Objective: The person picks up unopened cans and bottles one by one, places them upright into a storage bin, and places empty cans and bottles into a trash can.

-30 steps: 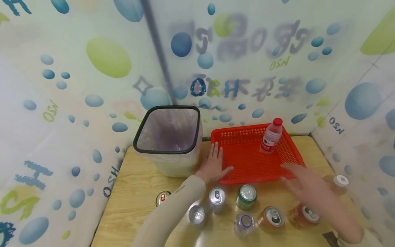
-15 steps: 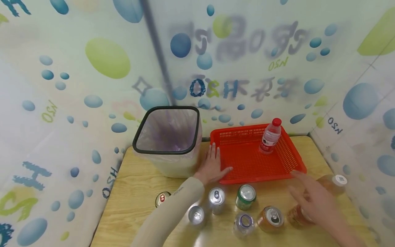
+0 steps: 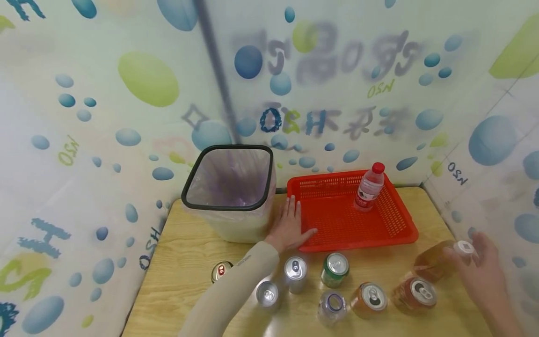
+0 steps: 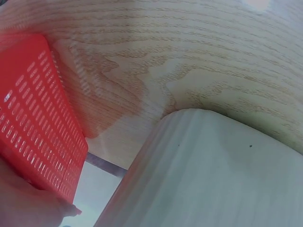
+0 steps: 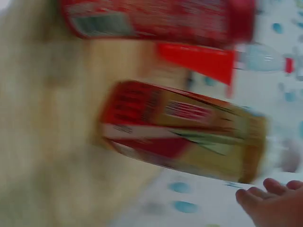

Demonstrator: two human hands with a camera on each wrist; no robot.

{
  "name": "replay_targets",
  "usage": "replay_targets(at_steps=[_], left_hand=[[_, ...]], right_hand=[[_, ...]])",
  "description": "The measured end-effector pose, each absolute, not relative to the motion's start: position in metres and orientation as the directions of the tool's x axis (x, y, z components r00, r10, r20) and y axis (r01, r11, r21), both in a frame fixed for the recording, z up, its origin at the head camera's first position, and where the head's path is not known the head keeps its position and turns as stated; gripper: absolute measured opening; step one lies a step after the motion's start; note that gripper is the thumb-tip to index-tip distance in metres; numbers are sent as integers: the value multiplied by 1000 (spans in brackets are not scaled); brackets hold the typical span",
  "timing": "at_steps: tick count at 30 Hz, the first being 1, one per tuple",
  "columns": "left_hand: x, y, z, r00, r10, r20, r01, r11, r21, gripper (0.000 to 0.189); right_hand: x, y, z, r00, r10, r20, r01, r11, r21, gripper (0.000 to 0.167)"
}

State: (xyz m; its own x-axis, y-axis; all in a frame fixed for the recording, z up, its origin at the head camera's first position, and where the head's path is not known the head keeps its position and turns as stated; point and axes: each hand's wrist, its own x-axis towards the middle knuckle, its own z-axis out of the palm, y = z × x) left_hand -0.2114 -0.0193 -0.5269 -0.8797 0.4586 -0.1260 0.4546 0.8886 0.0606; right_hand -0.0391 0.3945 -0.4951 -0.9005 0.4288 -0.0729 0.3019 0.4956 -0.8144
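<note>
1. Standing near the right edge of the desk (image 3: 185,262), the amber bottle (image 3: 433,263) with a white cap (image 3: 464,248) has an orange can (image 3: 414,296) close by on its near side; the red basket (image 3: 337,246) lies to its left, farther back.
2. Its amber body suggests liquid inside, so it would probably weigh more than an empty container, though the fill level cannot be told.
3. The walls look like thin plastic: likely to give a little under a squeeze, hard to break, perhaps slippery over the printed label, whose flat faces show in the right wrist view.
4. A sound hold would be high on the body just under the cap, thumb opposite fingers, lifted straight up so the base clears the can.
5. The right hand (image 3: 482,276) is wide, thumb and fingers spread about the cap; the right wrist view shows fingertips apart from the bottle, and whether the thumb touches cannot be told.
6. The left hand (image 3: 288,228) lies with straight fingers and thumb splayed at the basket's left end, beside the bin (image 3: 240,229), its forearm stretched across the desk.
</note>
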Motion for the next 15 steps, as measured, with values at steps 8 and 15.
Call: replay_targets(at_steps=[8, 15], left_hand=[[-212, -18, -527, -878, 459, -133, 459, 888, 35, 102], [-212, -18, -529, -885, 442, -146, 442, 897, 32, 102]], right_hand=[[-45, 397, -524, -878, 467, -105, 356, 491, -795, 101], [-46, 398, -531, -868, 477, -139, 407, 521, -751, 100]])
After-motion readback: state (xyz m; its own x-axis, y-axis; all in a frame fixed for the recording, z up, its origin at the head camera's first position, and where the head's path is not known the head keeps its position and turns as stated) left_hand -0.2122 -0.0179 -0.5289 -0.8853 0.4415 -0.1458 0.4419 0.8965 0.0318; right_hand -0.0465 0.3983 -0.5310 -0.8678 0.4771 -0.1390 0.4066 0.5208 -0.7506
